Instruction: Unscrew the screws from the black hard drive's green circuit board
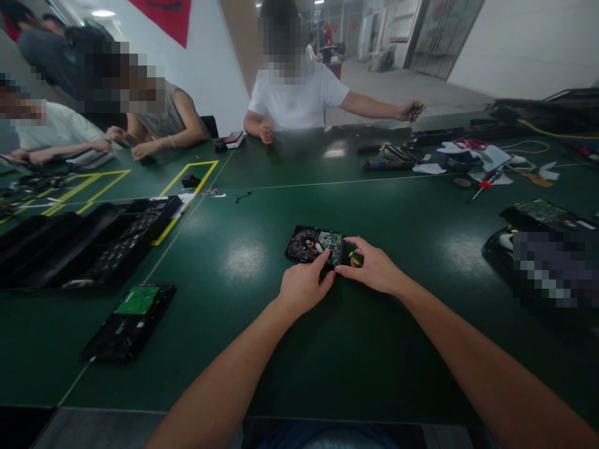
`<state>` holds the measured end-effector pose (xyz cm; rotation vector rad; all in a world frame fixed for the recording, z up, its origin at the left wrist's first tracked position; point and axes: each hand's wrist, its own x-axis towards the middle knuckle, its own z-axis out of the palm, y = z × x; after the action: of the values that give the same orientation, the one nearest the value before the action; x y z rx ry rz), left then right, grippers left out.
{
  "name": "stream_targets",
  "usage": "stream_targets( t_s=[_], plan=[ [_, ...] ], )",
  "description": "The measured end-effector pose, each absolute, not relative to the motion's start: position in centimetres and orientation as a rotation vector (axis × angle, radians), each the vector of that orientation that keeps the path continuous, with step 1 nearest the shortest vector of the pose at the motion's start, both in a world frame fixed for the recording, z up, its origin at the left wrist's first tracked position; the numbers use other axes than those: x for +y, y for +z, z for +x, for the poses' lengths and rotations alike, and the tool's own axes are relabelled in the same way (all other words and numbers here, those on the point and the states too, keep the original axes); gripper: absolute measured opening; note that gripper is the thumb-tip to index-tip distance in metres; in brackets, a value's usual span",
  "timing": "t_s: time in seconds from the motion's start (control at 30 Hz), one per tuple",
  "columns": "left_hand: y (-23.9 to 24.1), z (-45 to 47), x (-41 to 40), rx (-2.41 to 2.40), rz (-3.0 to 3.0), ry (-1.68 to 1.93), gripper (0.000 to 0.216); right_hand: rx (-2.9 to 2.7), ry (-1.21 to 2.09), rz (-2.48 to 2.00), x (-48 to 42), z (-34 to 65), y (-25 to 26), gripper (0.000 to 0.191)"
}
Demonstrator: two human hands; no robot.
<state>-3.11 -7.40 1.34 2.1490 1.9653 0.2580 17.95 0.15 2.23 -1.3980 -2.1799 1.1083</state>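
Note:
A black hard disk drive [311, 244] with a green circuit board lies on the green table [262, 337] in front of me. My left hand [304, 285] is curled at its near edge, with the forefinger stretched onto the circuit board. My right hand [372, 267] is closed in a pinch around a small black and yellow tool [354, 258] at the drive's right side. How much of the tool there is stays hidden under the fingers.
A second drive with a green board [130, 321] lies at the near left, beside black laptop parts [88, 246]. More electronics [543, 215] sit at the right, with tools, a red screwdriver [484, 184] and papers behind. Several people sit along the far side.

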Motion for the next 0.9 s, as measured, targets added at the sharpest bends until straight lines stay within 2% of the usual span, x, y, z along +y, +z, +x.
stream_targets(
  t_s=[0.07,0.23,0.53,0.7,0.9],
  plan=[
    [1.3,-3.1,-7.3,1.958,2.143,0.26,0.061,-2.181,1.12,-1.401,0.1,17.9,2.3,0.09],
    [1.2,-3.2,-6.8,1.977,2.122,0.263,0.069,-2.207,1.106,-1.388,0.3,18.0,2.2,0.083],
    [1.1,-3.2,-6.3,1.949,2.178,0.235,0.067,-2.172,1.129,-1.4,0.3,18.0,2.0,0.085],
    [1.1,-3.1,-6.4,1.943,2.175,0.226,0.068,-2.166,1.086,-1.412,0.2,17.8,2.1,0.098],
    [0.9,-3.0,-6.7,2.002,2.133,0.244,0.069,-2.158,1.104,-1.381,0.2,17.9,2.1,0.091]
  ],
)
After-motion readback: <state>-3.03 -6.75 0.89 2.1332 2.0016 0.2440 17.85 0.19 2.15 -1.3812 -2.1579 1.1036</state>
